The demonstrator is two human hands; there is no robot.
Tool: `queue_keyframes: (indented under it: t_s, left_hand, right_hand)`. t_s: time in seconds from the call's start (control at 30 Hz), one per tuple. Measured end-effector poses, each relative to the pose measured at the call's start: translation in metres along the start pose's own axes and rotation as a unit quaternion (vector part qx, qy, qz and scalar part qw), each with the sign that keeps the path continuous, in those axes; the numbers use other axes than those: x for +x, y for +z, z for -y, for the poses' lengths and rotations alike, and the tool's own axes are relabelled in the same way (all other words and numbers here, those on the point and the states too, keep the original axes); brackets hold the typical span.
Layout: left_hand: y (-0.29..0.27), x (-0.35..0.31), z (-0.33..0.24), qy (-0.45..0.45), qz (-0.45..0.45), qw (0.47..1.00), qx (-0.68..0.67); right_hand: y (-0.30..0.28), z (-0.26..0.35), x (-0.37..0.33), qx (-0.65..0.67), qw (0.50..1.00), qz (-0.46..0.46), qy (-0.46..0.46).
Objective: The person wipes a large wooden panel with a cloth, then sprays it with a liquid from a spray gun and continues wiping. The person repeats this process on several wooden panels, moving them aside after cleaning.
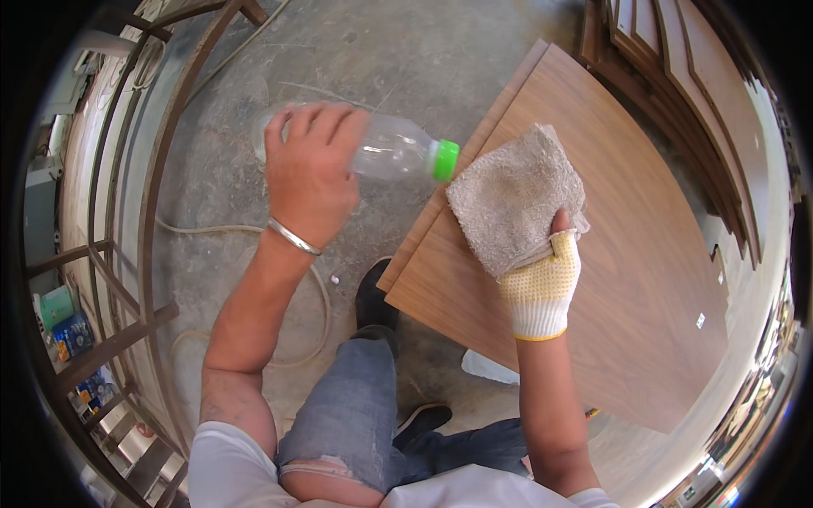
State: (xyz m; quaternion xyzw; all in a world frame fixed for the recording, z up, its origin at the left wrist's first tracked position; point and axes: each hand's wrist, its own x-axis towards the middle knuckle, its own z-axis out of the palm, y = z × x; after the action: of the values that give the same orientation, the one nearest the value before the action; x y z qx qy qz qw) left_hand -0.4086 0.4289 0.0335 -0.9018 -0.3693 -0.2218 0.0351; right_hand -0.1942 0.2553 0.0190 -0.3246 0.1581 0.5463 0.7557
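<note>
A clear plastic bottle [391,149] with a green cap lies sideways in my left hand [315,157], whose fingers wrap round its body. The cap points right, toward the cloth. My right hand [544,284] wears a white and yellow dotted glove that leaves the thumb tip bare. It holds a folded grey-beige cloth [518,196], thumb on top and the other fingers hidden beneath. Under the cloth is a wood-grain panel [627,279] with a curved right edge; another panel edge shows along its left side. Whether the cloth touches the panel, I cannot tell.
Several curved boards [677,110] are stacked at the far right. On the left stands a brown metal frame [152,161], with boxes [74,337] beyond it. A pale hose [318,292] winds over the concrete floor [373,55]. My shoe [375,296] is near the panel's lower left corner.
</note>
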Motion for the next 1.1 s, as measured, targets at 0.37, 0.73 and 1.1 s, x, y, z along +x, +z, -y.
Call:
queue_keyframes:
  t_s: [0.37, 0.73, 1.1]
  left_hand:
    - [-0.014, 0.016, -0.027, 0.057, 0.038, 0.998, 0.012]
    - [0.034, -0.023, -0.012, -0.013, 0.055, 0.993, -0.099]
    - [0.175, -0.122, 0.046, -0.443, 0.021, 0.783, -0.437]
  right_hand:
    - [-0.009, -0.019, 0.007, -0.002, 0.998, 0.056, 0.003]
    - [0.000, -0.019, -0.004, 0.001, 0.997, 0.069, 0.025]
    - [0.005, 0.008, 0.025, -0.797, 0.544, 0.118, -0.235]
